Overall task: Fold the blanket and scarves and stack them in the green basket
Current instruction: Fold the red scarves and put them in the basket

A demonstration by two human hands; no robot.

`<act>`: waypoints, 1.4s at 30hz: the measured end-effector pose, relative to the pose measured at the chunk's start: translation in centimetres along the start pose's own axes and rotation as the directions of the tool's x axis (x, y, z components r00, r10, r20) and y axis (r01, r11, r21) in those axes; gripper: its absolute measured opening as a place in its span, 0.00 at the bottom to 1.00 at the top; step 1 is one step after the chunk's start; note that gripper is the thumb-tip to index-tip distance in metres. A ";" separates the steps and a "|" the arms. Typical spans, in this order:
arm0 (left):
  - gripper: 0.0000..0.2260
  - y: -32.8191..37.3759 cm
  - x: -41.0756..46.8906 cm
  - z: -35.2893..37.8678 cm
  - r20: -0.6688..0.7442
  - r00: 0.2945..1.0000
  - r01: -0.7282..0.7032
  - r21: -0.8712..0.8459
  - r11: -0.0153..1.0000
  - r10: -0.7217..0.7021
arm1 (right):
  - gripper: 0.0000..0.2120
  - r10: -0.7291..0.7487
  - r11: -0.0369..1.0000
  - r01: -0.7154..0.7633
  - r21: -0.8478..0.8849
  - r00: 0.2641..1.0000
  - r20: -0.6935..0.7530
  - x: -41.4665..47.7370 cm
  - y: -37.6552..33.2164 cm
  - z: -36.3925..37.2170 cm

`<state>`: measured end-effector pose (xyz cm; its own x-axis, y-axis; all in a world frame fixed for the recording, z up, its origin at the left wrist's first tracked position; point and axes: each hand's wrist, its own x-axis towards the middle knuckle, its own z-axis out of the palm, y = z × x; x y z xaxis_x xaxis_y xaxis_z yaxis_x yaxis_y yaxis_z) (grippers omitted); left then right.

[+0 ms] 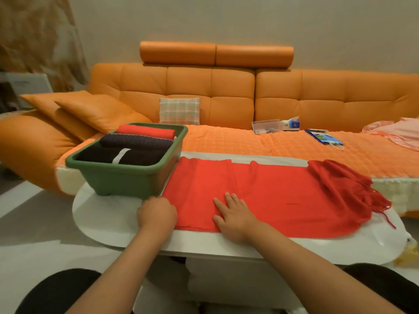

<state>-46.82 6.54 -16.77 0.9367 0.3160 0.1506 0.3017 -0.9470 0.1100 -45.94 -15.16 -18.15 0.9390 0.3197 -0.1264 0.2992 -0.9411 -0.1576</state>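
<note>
A red scarf lies spread flat across the white table, its fringed end bunched at the right. My left hand has its fingers curled at the scarf's left edge and appears to pinch it. My right hand lies flat on the scarf with fingers straight. The green basket stands at the table's left, just behind my left hand. In it lie a folded red piece, a dark dotted one and a dark one with a white stripe.
An orange sofa runs behind the table, with a plaid cushion, a clear box, a tissue box, a blue bag and pink cloth on its seat. My knees show below the table.
</note>
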 end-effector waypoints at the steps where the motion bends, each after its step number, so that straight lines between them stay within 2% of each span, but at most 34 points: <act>1: 0.12 0.1 0.1 -0.2 0.020 1.000 0.015 -0.057 0.998 -0.014 | 0.31 0.001 1.000 -0.001 0.005 1.000 0.003 0.0 -0.1 -0.1; 3: 0.11 0.6 0.3 -0.4 0.033 0.999 0.023 -0.204 0.979 -0.016 | 0.31 -0.001 1.000 0.001 0.020 1.000 0.012 0.0 0.0 -0.2; 5: 0.10 1.8 0.2 -0.9 -0.008 0.999 -0.047 -0.375 0.926 0.048 | 0.32 -0.011 0.997 0.009 0.071 1.000 0.028 -0.2 0.0 -0.5; 7: 0.06 3.5 0.2 -1.7 -0.072 0.991 -0.132 -0.518 0.845 0.111 | 0.32 -0.018 0.983 0.015 0.184 1.000 0.012 -0.4 0.3 -1.3; 9: 0.06 5.3 0.3 -3.1 -0.109 0.984 -0.177 -0.618 0.766 0.140 | 0.30 0.000 0.932 0.024 0.363 0.998 -0.068 -0.7 1.1 -2.7; 12: 0.07 8.4 0.5 -5.4 -0.127 0.973 -0.225 -0.710 0.668 0.193 | 0.25 0.101 0.761 0.059 0.646 0.973 -0.207 -1.3 3.6 -5.6; 14: 0.07 11.1 0.8 -6.4 -0.150 0.957 -0.278 -0.725 0.630 0.249 | 0.23 0.199 0.643 0.065 0.763 0.948 -0.248 -1.8 6.0 -7.5; 19: 0.08 19.5 1.7 -7.3 -0.206 0.879 -0.428 -0.737 0.523 0.430 | 0.19 0.333 0.321 0.029 0.947 0.932 -0.142 -3.7 12.0 -10.6; 22: 0.06 24.7 1.1 -7.3 -0.208 0.819 -0.483 -0.751 0.449 0.534 | 0.17 0.397 0.230 0.016 0.973 0.911 -0.108 -5.2 15.0 -11.8; 24: 0.04 27.6 -0.1 -6.6 -0.136 0.762 -0.472 -0.786 0.399 0.633 | 0.15 0.464 0.186 -0.039 0.982 0.884 -0.053 -6.1 16.8 -12.1; 26: 0.06 29.4 -1.5 -5.3 -0.013 0.672 -0.433 -0.818 0.379 0.740 | 0.16 0.529 0.222 -0.144 0.964 0.849 0.005 -6.8 18.5 -11.7; 28: 0.10 29.7 -2.6 -3.8 0.098 0.615 -0.419 -0.800 0.429 0.782 | 0.20 0.578 0.335 -0.262 0.905 0.816 0.022 -7.1 19.9 -10.6; 31: 0.12 28.0 -3.0 -1.7 0.065 0.633 -0.500 -0.726 0.472 0.771 | 0.31 0.584 0.604 -0.390 0.695 0.810 -0.053 -7.0 21.3 -8.6; 33: 0.09 26.4 -3.1 -0.5 0.024 0.632 -0.565 -0.670 0.482 0.775 | 0.35 0.579 0.691 -0.443 0.571 0.812 -0.071 -6.9 21.3 -7.9; 35: 0.13 24.9 -3.1 0.4 0.063 0.598 -0.631 -0.578 0.518 0.799 | 0.28 0.592 0.735 -0.483 0.477 0.800 -0.102 -6.6 21.2 -7.5; 38: 0.29 23.0 -2.9 1.1 0.142 0.521 -0.735 -0.427 0.527 0.842 | 0.19 0.585 0.768 -0.466 0.440 0.790 -0.184 -5.9 20.8 -7.3; 40: 0.34 22.1 -2.7 1.0 0.129 0.524 -0.761 -0.373 0.531 0.842 | 0.20 0.551 0.757 -0.363 0.543 0.802 -0.232 -5.1 20.0 -8.0; 42: 0.31 21.4 -2.4 0.6 -0.018 0.565 -0.767 -0.379 0.517 0.825 | 0.21 0.561 0.649 -0.210 0.731 0.781 -0.274 -4.9 19.1 -9.3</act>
<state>-42.53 -14.51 -15.39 0.7750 -0.6014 0.1939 -0.6299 -0.7105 0.3138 -43.28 -35.75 -11.44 0.9479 -0.3082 0.0809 -0.1266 -0.5972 -0.7920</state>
